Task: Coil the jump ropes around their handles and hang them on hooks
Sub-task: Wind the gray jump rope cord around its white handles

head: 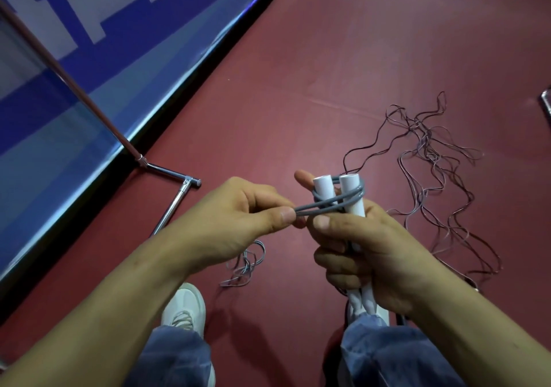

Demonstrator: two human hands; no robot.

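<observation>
While two white handles (343,204) are held side by side in the right hand (366,252), fingers wrapped round their lower half and thumb laid across the front, a grey rope (325,204) is pinched between thumb and forefinger of the left hand (247,216) and drawn taut toward the left. Only a few turns are seen around the upper part of the handles, just above the right thumb, so the coiling is judged to be at an early stage. A loose length of the same rope (247,264) lies heaped on the floor (298,73) below the left hand, and this remains to be wound on. Beyond the right hand, a tangle of thinner ropes (432,163) is spread over the floor, seemingly untouched; how many ropes it contains cannot be told. No hooks can be made out, though a metal stand (176,204) is seen left of the left hand. Hanging is therefore judged not yet begun, and most of the task is left.
</observation>
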